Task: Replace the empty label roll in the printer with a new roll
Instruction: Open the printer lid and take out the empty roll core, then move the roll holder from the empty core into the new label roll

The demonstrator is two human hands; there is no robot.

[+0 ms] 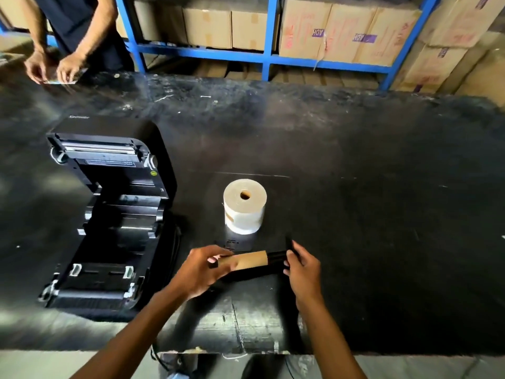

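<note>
The empty cardboard core [250,260] sits on a black spindle [276,259], held level above the counter [382,214], just in front of the new label roll [245,209]. The left hand [198,272] has its grip clenched around the left end of the core. The right hand [302,266] pinches the black spindle's right end, where a flat black end piece sticks up past the fingers.

The new roll stands on end, hole up, touching nothing. To its left the printer [109,214] lies open, lid tipped back, its roll bay bare; a black cable hangs beside it. Nothing lies between the roll and the printer.

Far beyond the roll, across the counter, another person's hands [52,68] handle something small. Behind them, blue shelving [270,36] carries cardboard boxes [328,31].
</note>
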